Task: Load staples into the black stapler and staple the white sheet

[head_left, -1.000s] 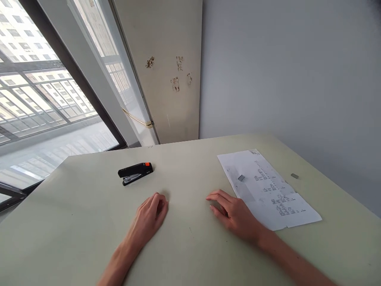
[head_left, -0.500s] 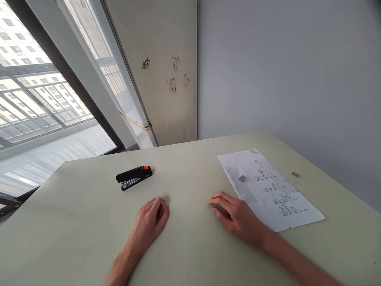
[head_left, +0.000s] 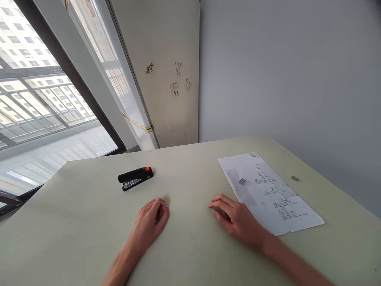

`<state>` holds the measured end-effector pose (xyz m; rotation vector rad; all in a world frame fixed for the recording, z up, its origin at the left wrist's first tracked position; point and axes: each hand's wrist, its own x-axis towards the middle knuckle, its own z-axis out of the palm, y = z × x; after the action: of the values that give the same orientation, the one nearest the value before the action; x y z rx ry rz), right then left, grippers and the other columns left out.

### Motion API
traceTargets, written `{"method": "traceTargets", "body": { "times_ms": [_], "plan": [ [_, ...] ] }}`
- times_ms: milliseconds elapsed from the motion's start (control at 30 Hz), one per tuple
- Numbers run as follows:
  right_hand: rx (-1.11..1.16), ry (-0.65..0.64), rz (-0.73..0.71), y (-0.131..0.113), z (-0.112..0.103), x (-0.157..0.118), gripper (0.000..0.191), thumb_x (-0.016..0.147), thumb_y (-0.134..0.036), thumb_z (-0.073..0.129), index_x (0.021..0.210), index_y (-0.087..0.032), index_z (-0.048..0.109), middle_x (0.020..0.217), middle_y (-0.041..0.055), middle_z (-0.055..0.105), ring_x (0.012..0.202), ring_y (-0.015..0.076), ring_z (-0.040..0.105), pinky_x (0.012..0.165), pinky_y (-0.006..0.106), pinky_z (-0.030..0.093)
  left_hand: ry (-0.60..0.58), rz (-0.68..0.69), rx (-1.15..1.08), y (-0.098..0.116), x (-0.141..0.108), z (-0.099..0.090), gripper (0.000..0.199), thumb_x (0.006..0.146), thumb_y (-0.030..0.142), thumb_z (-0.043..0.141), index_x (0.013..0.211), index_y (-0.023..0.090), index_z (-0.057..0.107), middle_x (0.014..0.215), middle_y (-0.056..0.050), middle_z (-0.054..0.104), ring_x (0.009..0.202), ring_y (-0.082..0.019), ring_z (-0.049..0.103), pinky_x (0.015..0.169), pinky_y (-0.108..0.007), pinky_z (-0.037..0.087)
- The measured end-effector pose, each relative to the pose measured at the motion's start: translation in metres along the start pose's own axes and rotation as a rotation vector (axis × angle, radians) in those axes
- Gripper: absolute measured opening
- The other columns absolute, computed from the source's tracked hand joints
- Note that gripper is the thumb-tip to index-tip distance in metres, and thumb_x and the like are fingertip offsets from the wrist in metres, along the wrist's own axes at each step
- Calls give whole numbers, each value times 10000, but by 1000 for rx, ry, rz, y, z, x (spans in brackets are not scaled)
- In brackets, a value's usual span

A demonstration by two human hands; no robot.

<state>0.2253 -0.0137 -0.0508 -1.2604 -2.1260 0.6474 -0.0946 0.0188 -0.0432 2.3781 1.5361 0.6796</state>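
Note:
My left hand rests on its side on the table, its fingers curled into a loose fist with nothing visible in it. Beyond it lies a black stapler with an orange-red patch at its right end, apart from the hand. My right hand lies palm down with fingers slightly bent and the thumb apart, holding nothing. Its wrist is beside the near left edge of a printed white paper sheet. On that sheet sits a small grey strip of staples.
Another small grey strip lies on the pale table right of the paper. A grey-blue wall borders the table's right and back. At the left are a large window and a stained beige cabinet panel.
The view has shifted slightly, so the table and background sit a little lower in the picture. Both hands keep their pose, and the stapler and paper stay where they lay.

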Motion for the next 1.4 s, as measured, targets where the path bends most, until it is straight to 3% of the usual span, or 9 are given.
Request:
{"method": "traceTargets", "body": {
  "times_ms": [333, 1067, 1400],
  "plan": [
    [2, 8, 3, 0, 3, 2, 221, 1083, -241, 441, 1104, -284, 657, 1109, 34, 724, 562, 133, 576, 558, 317, 491, -17, -36, -25, -3, 0, -2, 224, 1037, 372, 458, 854, 250, 501, 698, 16, 554, 607, -163, 479, 599, -285, 412],
    [51, -14, 69, -15, 5, 13, 213, 1083, -274, 446, 1062, -297, 657, 1086, 35, 718, 627, 164, 614, 594, 320, 527, -16, -126, -175, -11, -2, -18, 269, 1038, 407, 480, 823, 246, 472, 703, 23, 518, 608, -153, 456, 573, -258, 393],
    [82, -32, 81, -6, 14, 11, 212, 1094, -302, 441, 1068, -297, 651, 1114, 40, 704, 665, 164, 622, 614, 312, 519, -20, -152, -184, -12, -6, -21, 270, 1029, 393, 491, 810, 237, 470, 707, 27, 508, 613, -143, 432, 586, -254, 382]
  ]
}}
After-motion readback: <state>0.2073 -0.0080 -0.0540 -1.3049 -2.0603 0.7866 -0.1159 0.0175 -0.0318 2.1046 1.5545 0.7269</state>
